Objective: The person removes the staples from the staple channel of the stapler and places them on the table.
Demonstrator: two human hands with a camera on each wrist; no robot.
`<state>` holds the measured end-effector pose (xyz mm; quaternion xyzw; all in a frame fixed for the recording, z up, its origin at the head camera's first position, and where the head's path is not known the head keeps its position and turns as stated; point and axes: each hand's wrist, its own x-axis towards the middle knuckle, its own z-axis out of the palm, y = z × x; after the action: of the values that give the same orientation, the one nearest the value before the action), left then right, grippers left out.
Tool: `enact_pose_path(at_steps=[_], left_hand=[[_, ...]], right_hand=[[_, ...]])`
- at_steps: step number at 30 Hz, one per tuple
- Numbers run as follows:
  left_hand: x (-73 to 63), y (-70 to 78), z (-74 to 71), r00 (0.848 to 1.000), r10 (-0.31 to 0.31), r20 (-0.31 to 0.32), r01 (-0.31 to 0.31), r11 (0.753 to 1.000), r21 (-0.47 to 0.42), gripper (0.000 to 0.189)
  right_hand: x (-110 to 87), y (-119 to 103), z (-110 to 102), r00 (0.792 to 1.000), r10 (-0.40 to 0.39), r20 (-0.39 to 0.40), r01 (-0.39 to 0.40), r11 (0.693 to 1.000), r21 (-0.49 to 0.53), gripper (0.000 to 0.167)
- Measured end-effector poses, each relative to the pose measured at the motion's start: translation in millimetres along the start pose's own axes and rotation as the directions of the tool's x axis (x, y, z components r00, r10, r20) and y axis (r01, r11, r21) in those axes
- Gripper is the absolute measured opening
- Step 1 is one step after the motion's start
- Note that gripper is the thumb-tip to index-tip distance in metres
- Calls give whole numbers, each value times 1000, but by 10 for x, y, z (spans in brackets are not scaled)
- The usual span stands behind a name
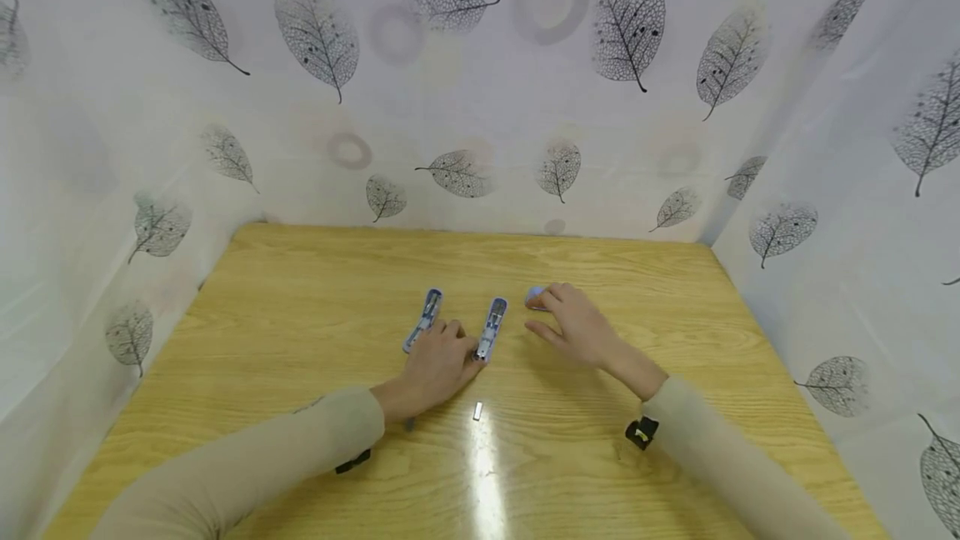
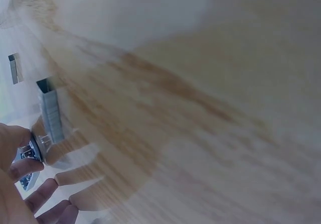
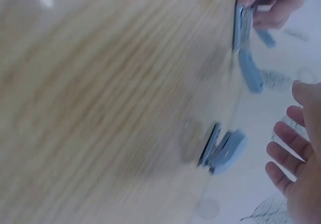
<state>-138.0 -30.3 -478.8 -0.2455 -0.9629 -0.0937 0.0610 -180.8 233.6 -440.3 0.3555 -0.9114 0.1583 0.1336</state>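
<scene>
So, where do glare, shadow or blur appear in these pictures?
Head view: a bright glare streak on the table; left wrist: hazy, with finger-shaped shadows beside the left hand; right wrist: soft detail on the lower blue stapler, glare at upper left.

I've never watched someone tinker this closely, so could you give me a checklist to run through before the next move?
1. Left hand steadying the middle stapler: ok, thumb and finger pinch its near end.
2. Middle stapler opened up: ok, its inside shows.
3. Staples loaded in it: cannot tell, too small to make out.
4. Loose staple strip in sight: ok, it lies on the table, nearer the person than the staplers.
5. Right hand holding the rightmost stapler: not ok, its fingers are not closed round it.
</scene>
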Motion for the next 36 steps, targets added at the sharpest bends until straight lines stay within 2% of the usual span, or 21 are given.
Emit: enact_pose_path(at_steps=[6,12,19,29,36], left_hand=[[2,-4,9,1000,-6,10,6,1000,-5,37],[12,-11,20,1000,-16,12,16,1000,-23,36],[3,-7,1,1000,-15,14,15,999,-28,36],[3,-9,-13,1000,-14,24,14,1000,-19,36],[12,-16,-9,1000,-9,28,10,999,-45,36]], right_hand=[[72,335,50,1000,13,13,-12,999,-49,28],[129,537,93,991,86,103,-75,992,-105,37],[181,595,144,978,109,177,-84,986,-145,40],[183,590,157,981,86,175,-61,988,-141,37],[45,617,98,979,75,192,-47,989,-142,33]])
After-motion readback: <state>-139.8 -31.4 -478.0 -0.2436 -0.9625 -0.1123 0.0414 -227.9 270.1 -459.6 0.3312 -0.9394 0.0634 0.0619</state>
